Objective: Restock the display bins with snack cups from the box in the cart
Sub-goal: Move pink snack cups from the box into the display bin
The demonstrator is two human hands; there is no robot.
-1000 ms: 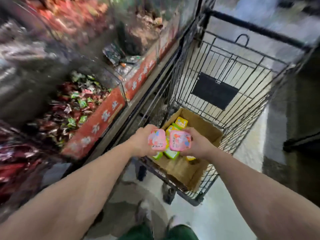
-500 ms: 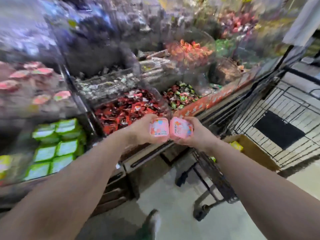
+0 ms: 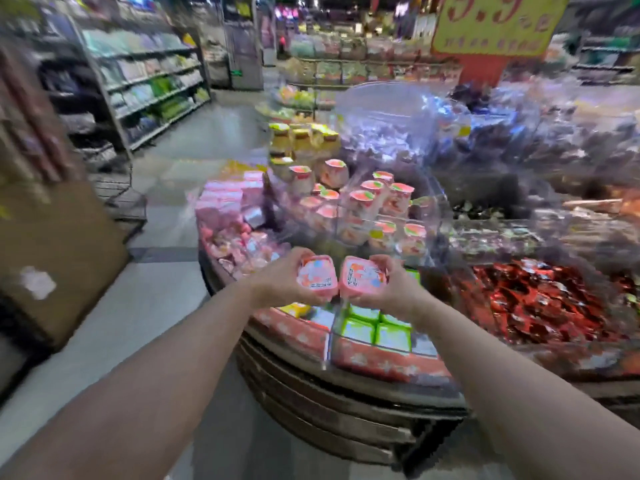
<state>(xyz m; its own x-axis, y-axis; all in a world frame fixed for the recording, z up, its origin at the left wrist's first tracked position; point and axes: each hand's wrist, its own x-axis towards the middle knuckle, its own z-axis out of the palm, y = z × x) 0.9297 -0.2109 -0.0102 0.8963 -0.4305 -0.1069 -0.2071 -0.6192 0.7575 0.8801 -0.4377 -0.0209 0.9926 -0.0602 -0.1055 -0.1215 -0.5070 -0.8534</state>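
Observation:
My left hand (image 3: pixel 277 279) grips one pink snack cup (image 3: pixel 317 274) and my right hand (image 3: pixel 393 289) grips a second pink snack cup (image 3: pixel 362 275). Both cups are held side by side, lids facing me, above the front edge of the round display stand (image 3: pixel 346 393). Directly below my hands sits a bin of green-lidded cups (image 3: pixel 375 327). A bin of pink cups (image 3: pixel 228 209) lies to the left behind my left hand. Clear bins with peach-lidded cups (image 3: pixel 367 206) stand just beyond. The cart and its box are out of view.
Red wrapped candies (image 3: pixel 540 303) fill the bin at right. Yellow-lidded jars (image 3: pixel 301 140) stand further back. A brown cardboard box (image 3: pixel 59 258) sits at left, a wire basket (image 3: pixel 117 195) behind it. Store shelves (image 3: pixel 149 88) line the aisle at left.
My view and both hands swung left from the cart, along the candy bins, to the rounded end of the display. Each hand kept its pink cup.

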